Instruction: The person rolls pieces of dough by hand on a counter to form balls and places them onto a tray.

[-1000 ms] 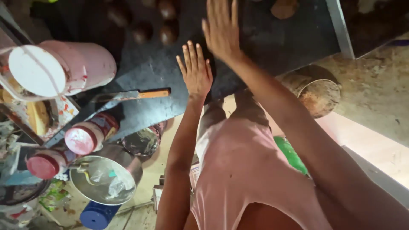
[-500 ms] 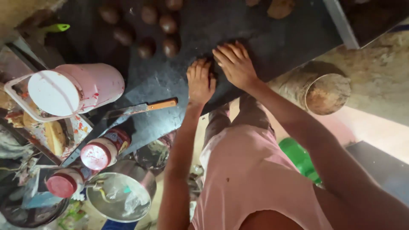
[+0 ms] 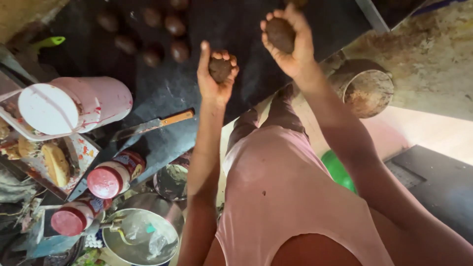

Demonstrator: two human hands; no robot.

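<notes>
Far left: a green handle (image 3: 50, 41) at the slab's (image 3: 236, 83) edge; below it a big pink tub (image 3: 74, 106) lying on its side, white lid toward the camera. Under that, a tray (image 3: 74, 148) with bread (image 3: 55, 162), then two red-lidded jars (image 3: 112, 176) (the lower one (image 3: 74, 218) half buried in clutter) and a steel bowl (image 3: 140, 236) with scraps of plastic inside. Just beside the upper jar, a small metal cup (image 3: 171, 181).

On the dark slab, a knife (image 3: 155, 124) with an orange handle, lying flat, blade pointing left, well apart from both hands. Farther up, a cluster of brown balls (image 3: 152, 32) resting on the slab in loose rows.

Middle: left hand (image 3: 214, 74) raised above the slab, fingers curled around a brown ball (image 3: 220, 69), gripping it from below and the side. Right of it: right hand (image 3: 290, 42), palm up and cupped, a second brown lump (image 3: 281, 33) sitting in it with the fingers only loosely bent around (not clenched). Hands near each other, not touching.

Below the arms, a pink garment (image 3: 286, 197) filling the lower frame and hiding the floor. Right of the right forearm, a rusty round tin (image 3: 367, 88) on the ground; a green object (image 3: 339, 171) peeking out beside the garment.
</notes>
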